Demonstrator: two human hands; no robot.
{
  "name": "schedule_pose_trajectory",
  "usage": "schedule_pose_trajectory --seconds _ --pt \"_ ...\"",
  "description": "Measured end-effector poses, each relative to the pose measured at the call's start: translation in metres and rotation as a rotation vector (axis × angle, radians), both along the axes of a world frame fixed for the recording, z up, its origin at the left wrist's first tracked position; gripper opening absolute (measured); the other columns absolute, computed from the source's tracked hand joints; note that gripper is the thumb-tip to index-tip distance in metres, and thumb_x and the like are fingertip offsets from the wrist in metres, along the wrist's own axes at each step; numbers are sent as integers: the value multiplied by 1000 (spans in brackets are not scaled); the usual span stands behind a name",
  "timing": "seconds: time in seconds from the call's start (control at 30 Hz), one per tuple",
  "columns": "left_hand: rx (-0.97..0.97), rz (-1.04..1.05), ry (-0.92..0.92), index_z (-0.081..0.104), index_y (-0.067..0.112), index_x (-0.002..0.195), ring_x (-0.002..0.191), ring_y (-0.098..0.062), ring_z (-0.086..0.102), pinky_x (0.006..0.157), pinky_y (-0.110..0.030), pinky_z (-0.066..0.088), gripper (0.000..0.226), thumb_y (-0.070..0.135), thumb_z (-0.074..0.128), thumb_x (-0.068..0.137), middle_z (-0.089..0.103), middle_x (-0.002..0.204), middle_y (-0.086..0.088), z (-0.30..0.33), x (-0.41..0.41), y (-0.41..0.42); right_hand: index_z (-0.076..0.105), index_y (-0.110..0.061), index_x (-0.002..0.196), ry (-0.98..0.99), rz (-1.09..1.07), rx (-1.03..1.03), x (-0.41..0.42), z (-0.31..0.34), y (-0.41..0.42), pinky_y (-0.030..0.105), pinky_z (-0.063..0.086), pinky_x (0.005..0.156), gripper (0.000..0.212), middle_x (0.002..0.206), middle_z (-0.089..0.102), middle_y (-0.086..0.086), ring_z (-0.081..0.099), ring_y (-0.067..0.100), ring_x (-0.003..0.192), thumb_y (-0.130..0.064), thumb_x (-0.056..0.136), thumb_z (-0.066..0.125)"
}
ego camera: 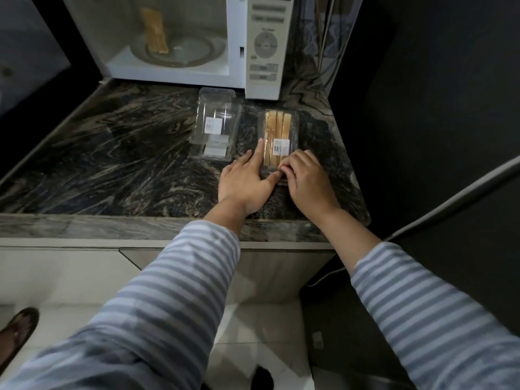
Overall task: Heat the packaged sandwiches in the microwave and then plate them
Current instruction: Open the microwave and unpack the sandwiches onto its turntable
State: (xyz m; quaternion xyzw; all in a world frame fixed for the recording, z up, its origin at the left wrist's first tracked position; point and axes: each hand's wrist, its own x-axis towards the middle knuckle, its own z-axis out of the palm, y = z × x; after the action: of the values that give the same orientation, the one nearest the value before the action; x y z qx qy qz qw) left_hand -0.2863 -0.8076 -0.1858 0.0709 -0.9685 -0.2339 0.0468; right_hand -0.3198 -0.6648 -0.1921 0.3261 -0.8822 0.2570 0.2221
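A clear plastic pack holding sandwiches [278, 130] lies on the dark marble counter [112, 164], in front of the white microwave [267, 46]. My left hand [247, 178] rests flat against the pack's left side, index finger straight along its edge. My right hand [306, 178] has curled fingers pinching the pack's near edge. An empty open clear pack [215, 128] lies just to the left. Inside the open microwave, a sandwich [154, 32] stands on the glass turntable [180, 52].
The microwave door [31, 46] hangs open at the left. The counter's front edge [140, 229] runs above pale cabinet fronts. A dark wall stands to the right, with a grey cable [450, 204] crossing it. My sandalled foot [17, 333] shows on the floor.
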Motion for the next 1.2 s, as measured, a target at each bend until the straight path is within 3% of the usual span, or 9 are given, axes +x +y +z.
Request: schedule_pose_trajectory --seconds 0.7,1.2 --pt "-19 -18 -41 -10 39 151 147 -17 17 114 -38 16 73 59 31 95 25 158 -6 3 4 1 59 -2 85 1 23 -32 -1 -2 0 26 38 78 23 87 58 11 53 27 84 -11 94 39" --pt "-34 -62 4 -7 39 152 148 -13 12 113 -37 15 69 49 33 97 30 156 -3 3 7 0 57 -1 88 24 -29 -62 1 0 1 33 42 78 20 89 57 14 50 26 87 -8 93 39"
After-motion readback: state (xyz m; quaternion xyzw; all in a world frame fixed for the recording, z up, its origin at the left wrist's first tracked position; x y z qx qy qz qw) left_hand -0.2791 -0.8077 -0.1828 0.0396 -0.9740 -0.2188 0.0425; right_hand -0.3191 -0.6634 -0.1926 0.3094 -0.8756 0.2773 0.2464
